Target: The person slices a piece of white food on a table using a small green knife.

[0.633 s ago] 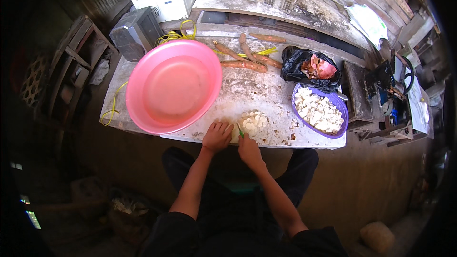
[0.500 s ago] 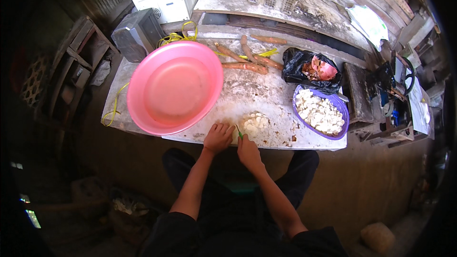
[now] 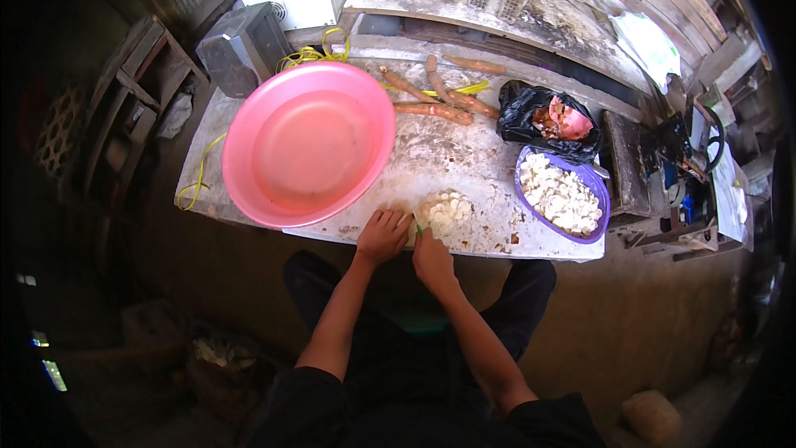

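At the table's near edge, my left hand [image 3: 381, 236] is closed over a pale, peeled piece of cassava [image 3: 410, 226], mostly hidden under the fingers. My right hand [image 3: 433, 257] grips a small knife [image 3: 419, 231] by its green handle, its blade up against the piece's right side. A small heap of thin white cassava slices [image 3: 448, 209] lies on the table just beyond the knife. Many more slices [image 3: 562, 199] fill a purple basket [image 3: 606, 214] to the right.
A large pink basin [image 3: 377, 170] stands at the left. Several unpeeled cassava roots [image 3: 435, 109] lie at the back beside yellow strapping [image 3: 336, 43]. A black plastic bag [image 3: 518, 116] sits behind the basket. The stained white table [image 3: 431, 153] ends close to my knees.
The view has shifted slightly. Both hands stay in nearly the same place, with the knife still against the cassava piece.
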Action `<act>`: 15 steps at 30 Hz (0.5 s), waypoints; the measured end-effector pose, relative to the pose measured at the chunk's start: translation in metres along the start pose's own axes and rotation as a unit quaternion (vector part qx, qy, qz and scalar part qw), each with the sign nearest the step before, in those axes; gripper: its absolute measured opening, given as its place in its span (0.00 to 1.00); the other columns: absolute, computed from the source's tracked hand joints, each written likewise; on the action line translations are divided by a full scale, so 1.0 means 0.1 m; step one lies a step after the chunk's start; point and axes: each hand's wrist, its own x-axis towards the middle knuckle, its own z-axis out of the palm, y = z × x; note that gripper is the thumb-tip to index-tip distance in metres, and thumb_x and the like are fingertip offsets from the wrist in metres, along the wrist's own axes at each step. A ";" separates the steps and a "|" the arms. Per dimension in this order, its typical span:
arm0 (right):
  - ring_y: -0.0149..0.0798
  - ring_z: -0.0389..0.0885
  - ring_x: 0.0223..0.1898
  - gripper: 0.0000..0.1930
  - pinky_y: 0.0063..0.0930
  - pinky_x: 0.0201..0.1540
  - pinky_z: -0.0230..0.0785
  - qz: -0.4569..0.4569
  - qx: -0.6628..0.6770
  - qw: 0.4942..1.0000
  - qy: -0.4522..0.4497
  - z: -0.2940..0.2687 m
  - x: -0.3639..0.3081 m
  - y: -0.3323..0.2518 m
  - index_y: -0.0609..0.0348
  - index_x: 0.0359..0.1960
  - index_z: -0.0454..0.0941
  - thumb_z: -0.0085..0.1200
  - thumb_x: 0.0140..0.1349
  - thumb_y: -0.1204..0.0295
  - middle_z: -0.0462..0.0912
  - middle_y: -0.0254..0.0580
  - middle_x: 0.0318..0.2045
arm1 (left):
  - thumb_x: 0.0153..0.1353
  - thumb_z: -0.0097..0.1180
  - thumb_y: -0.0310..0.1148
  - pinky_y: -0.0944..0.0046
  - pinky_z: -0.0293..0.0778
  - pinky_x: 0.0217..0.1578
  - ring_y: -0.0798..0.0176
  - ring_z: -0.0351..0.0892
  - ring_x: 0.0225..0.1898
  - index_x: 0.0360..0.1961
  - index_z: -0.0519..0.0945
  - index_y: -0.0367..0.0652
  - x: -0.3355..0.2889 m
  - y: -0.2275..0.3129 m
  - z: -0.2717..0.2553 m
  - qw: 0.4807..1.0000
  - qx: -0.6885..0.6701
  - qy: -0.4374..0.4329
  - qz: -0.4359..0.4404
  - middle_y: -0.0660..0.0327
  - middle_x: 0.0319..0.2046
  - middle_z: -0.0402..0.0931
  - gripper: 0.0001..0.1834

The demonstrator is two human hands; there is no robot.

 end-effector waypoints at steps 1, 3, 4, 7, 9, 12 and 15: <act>0.56 0.75 0.28 0.11 0.47 0.31 0.67 0.004 -0.005 1.000 -0.004 0.01 0.01 0.01 0.62 0.31 0.63 0.33 0.61 0.66 0.75 0.58 0.24 | 0.46 0.49 0.34 0.59 0.61 0.43 0.57 0.66 0.39 0.42 0.69 0.39 0.00 0.01 0.01 1.000 -0.004 0.001 0.001 0.55 0.37 0.67 0.20; 0.58 0.75 0.30 0.12 0.48 0.33 0.66 0.003 -0.001 1.000 -0.006 0.06 0.08 0.08 0.62 0.32 0.64 0.32 0.61 0.65 0.75 0.59 0.25 | 0.45 0.49 0.33 0.59 0.62 0.43 0.57 0.66 0.39 0.41 0.69 0.39 0.02 0.01 0.02 1.000 0.019 0.006 0.004 0.55 0.37 0.67 0.19; 0.59 0.74 0.31 0.13 0.49 0.35 0.65 0.005 0.006 1.000 -0.010 0.07 0.08 0.11 0.62 0.32 0.65 0.32 0.61 0.65 0.75 0.61 0.25 | 0.45 0.49 0.33 0.59 0.62 0.42 0.57 0.66 0.39 0.41 0.69 0.39 0.02 0.02 0.01 1.000 0.024 0.003 0.005 0.55 0.37 0.67 0.19; 0.59 0.74 0.32 0.14 0.49 0.35 0.66 0.010 0.009 1.000 -0.010 0.08 0.12 0.13 0.62 0.32 0.65 0.32 0.61 0.64 0.75 0.61 0.26 | 0.46 0.49 0.33 0.59 0.62 0.43 0.57 0.67 0.38 0.40 0.70 0.39 0.04 0.02 0.01 1.000 0.008 -0.005 0.005 0.55 0.36 0.68 0.18; 0.59 0.74 0.32 0.14 0.49 0.35 0.66 0.007 0.009 1.000 -0.008 0.07 0.14 0.12 0.62 0.32 0.65 0.32 0.61 0.64 0.75 0.61 0.26 | 0.46 0.48 0.33 0.59 0.62 0.43 0.57 0.67 0.38 0.40 0.70 0.39 0.05 0.02 0.02 1.000 0.020 0.013 0.010 0.55 0.36 0.68 0.17; 0.59 0.74 0.32 0.14 0.49 0.36 0.65 0.013 0.001 1.000 -0.018 0.05 0.15 0.13 0.62 0.33 0.65 0.32 0.61 0.63 0.75 0.60 0.26 | 0.47 0.47 0.33 0.59 0.62 0.43 0.57 0.67 0.38 0.39 0.70 0.39 0.07 0.03 -0.02 1.000 0.009 0.003 -0.018 0.55 0.35 0.68 0.17; 0.59 0.74 0.31 0.15 0.50 0.35 0.65 0.014 0.005 1.000 -0.017 0.02 0.13 0.11 0.61 0.33 0.65 0.33 0.61 0.62 0.75 0.60 0.25 | 0.47 0.47 0.33 0.59 0.62 0.43 0.57 0.67 0.37 0.39 0.70 0.39 0.07 0.01 -0.01 1.000 -0.007 0.006 -0.020 0.55 0.35 0.68 0.17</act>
